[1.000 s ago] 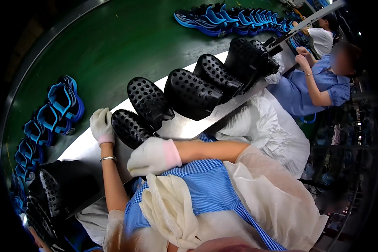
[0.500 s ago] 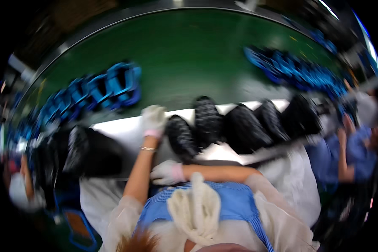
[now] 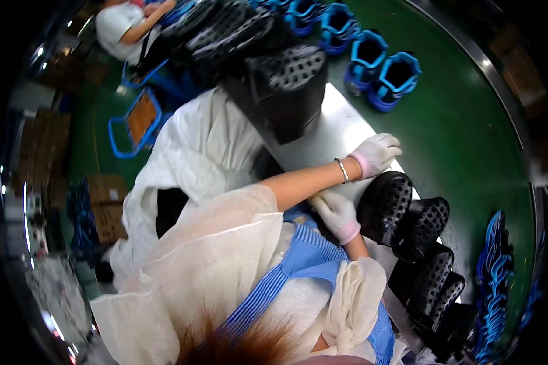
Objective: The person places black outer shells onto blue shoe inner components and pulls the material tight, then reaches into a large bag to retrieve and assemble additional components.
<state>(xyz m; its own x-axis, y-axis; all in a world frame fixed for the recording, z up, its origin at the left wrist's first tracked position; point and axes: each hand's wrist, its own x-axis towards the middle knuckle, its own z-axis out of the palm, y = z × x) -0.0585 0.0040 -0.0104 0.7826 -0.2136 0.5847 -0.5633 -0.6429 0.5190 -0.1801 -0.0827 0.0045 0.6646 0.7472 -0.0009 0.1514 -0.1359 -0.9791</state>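
Observation:
My left hand [image 3: 377, 156], in a white glove with a pink cuff, rests at the far edge of the metal worktop [image 3: 342, 129]. Its fingers are loosely bent, with nothing visible in them. Close to my apron, my right hand [image 3: 337, 218] wears the same kind of glove and lies at the near edge under my left forearm. Its fingers lie loosely extended, with no object showing in them. Beside both hands are black boots [image 3: 385, 207] with studded soles turned up. On the other side, another upturned black boot [image 3: 292, 91] stands on the worktop, its outline blurred.
Several blue shoes [image 3: 397, 80] stand in a row on the green surface [image 3: 456, 146] beyond the worktop; more blue shoes [image 3: 494, 286] are at the right. A co-worker in white [image 3: 120, 29] is at upper left. A blue-framed stool [image 3: 141, 118] and cardboard boxes [image 3: 108, 207] are to the left.
The view has swung strongly to the left, so the worktop now slants across it. My left hand is still at the far edge and my right hand near the apron. Nothing has visibly been picked up.

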